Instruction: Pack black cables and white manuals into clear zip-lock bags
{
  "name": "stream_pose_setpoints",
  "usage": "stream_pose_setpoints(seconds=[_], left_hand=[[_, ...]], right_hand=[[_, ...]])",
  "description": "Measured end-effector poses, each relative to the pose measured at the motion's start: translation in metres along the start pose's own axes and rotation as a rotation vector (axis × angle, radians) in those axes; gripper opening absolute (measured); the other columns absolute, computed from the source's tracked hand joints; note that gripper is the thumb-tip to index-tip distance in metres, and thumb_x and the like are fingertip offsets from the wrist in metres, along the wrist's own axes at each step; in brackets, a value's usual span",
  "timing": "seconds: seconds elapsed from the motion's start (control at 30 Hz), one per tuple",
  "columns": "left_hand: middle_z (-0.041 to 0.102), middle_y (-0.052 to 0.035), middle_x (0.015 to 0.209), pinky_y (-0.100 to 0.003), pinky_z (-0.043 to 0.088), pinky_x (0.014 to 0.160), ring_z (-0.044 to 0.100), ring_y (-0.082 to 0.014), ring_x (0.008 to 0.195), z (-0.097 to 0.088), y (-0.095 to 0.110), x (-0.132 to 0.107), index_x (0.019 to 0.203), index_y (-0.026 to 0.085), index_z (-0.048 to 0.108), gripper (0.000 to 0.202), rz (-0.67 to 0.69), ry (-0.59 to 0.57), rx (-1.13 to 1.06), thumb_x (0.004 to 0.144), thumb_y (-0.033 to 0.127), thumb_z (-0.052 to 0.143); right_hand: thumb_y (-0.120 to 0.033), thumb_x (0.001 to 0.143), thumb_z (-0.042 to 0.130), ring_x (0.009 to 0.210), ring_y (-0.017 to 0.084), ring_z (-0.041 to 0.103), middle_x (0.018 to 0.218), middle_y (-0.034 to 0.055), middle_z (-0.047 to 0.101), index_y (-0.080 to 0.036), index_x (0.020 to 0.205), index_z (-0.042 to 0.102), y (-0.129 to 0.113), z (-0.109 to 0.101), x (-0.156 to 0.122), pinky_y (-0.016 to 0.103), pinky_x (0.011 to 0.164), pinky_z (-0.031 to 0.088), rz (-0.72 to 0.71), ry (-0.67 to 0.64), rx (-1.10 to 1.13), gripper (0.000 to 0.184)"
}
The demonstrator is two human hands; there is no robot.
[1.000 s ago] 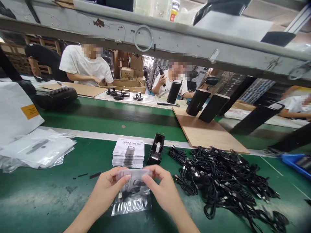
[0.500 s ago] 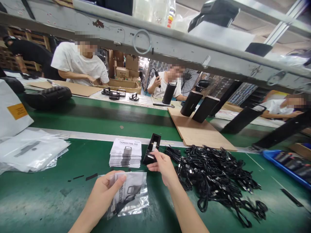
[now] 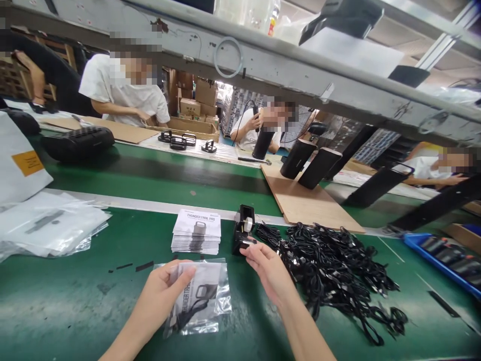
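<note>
My left hand is closed on the near-left edge of a clear plastic bag. Inside the bag are a printed leaflet and a black coiled cable. My right hand has its thumb and fingers pinched at the front end of a black tape dispenser, which carries a roll of whitish tape. Whether a strip of tape lies between the fingertips is too small to tell. A stack of "Thunder Trail Pro" leaflets lies left of the dispenser.
Tangled black cables spread to the right, near a blue tray. Plastic bags lie at left. Black speakers stand on a board across the green table. Overhead runs a shelf beam; co-workers sit beyond.
The tape dispenser has turned to stand more squarely, its tape roll now more visible. My right hand has shifted slightly right with it. My left hand still holds the bag.
</note>
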State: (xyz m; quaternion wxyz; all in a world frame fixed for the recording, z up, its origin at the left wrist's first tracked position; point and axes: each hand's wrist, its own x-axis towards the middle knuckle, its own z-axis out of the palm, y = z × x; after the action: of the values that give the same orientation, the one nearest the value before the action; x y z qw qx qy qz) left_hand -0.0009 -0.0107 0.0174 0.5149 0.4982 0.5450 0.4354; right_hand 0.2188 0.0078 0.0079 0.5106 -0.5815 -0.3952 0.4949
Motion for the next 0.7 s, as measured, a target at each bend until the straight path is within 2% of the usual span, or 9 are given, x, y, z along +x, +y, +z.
stream_pose_setpoints(seconds=[0.13,0.2,0.23,0.3,0.37,0.43,0.5,0.6,0.7], left_hand=[[0.059,0.0032,0.057,-0.019,0.042,0.055,0.055,-0.0131,0.057,0.002,0.001,0.001,0.071,0.018,0.064,0.029,0.018,0.013,-0.029,0.069,0.047,0.061],[0.060,0.0026,0.058,-0.021,0.042,0.054,0.054,-0.0141,0.056,0.003,0.002,0.001,0.071,0.017,0.064,0.030,0.016,0.048,-0.017,0.069,0.047,0.062],[0.059,0.0025,0.057,-0.021,0.042,0.054,0.054,-0.0144,0.056,0.003,0.003,0.001,0.071,0.017,0.064,0.030,0.016,0.064,-0.001,0.069,0.047,0.062],[0.060,0.0024,0.058,-0.021,0.042,0.054,0.053,-0.0144,0.056,0.004,0.004,0.001,0.073,0.017,0.064,0.029,0.026,0.070,0.041,0.070,0.046,0.061],[0.060,0.0023,0.060,-0.021,0.042,0.054,0.054,-0.0144,0.057,0.006,0.004,-0.002,0.076,0.018,0.065,0.027,0.045,0.058,0.093,0.072,0.044,0.059],[0.063,0.0018,0.063,-0.021,0.043,0.054,0.056,-0.0149,0.059,0.009,0.004,-0.005,0.078,0.019,0.066,0.025,0.067,0.053,0.148,0.073,0.042,0.058],[0.066,0.0011,0.066,-0.021,0.044,0.055,0.058,-0.0157,0.061,0.011,0.004,-0.010,0.077,0.019,0.067,0.024,0.091,0.065,0.198,0.073,0.041,0.057],[0.068,0.0004,0.069,-0.021,0.046,0.056,0.059,-0.0165,0.062,0.012,0.004,-0.016,0.074,0.020,0.068,0.024,0.104,0.089,0.232,0.072,0.041,0.057],[0.067,0.0003,0.066,-0.022,0.047,0.056,0.060,-0.0168,0.060,0.011,0.006,-0.017,0.071,0.019,0.067,0.025,0.077,0.127,0.206,0.070,0.043,0.059]], right_hand=[[-0.044,0.065,0.065,0.108,0.028,0.045,0.108,0.0094,0.050,-0.018,0.053,0.053,0.013,-0.003,-0.007,0.037,0.093,0.029,-0.110,0.168,-0.183,0.030],[-0.043,0.066,0.063,0.099,0.027,0.046,0.109,0.0094,0.047,-0.019,0.055,0.053,0.013,-0.004,-0.016,0.038,0.089,0.030,-0.148,0.250,-0.254,0.029],[-0.043,0.068,0.062,0.092,0.025,0.049,0.104,0.0085,0.049,-0.019,0.057,0.054,0.010,-0.003,-0.023,0.036,0.085,0.033,-0.164,0.243,-0.271,0.027],[-0.043,0.074,0.057,0.075,0.019,0.052,0.081,0.0045,0.054,-0.019,0.063,0.056,0.004,0.006,-0.039,0.031,0.073,0.038,-0.161,0.114,-0.240,0.026],[-0.044,0.078,0.053,0.056,0.013,0.049,0.059,-0.0010,0.051,-0.018,0.065,0.055,-0.001,0.024,-0.055,0.025,0.058,0.039,-0.096,-0.099,-0.112,0.029],[-0.048,0.076,0.054,0.044,0.009,0.044,0.054,-0.0025,0.051,-0.017,0.062,0.052,-0.002,0.045,-0.063,0.021,0.047,0.035,-0.025,-0.208,0.026,0.034],[-0.052,0.074,0.056,0.036,0.006,0.039,0.054,-0.0016,0.054,-0.017,0.060,0.049,0.001,0.064,-0.064,0.019,0.039,0.029,0.033,-0.221,0.072,0.038],[-0.057,0.073,0.053,0.027,0.006,0.034,0.050,0.0004,0.058,-0.018,0.057,0.047,0.009,0.079,-0.059,0.019,0.031,0.020,0.143,-0.219,-0.062,0.042],[-0.058,0.076,0.047,0.029,0.009,0.039,0.037,-0.0002,0.051,-0.019,0.046,0.046,0.013,0.081,-0.057,0.021,0.036,0.027,0.129,-0.199,-0.363,0.049]])
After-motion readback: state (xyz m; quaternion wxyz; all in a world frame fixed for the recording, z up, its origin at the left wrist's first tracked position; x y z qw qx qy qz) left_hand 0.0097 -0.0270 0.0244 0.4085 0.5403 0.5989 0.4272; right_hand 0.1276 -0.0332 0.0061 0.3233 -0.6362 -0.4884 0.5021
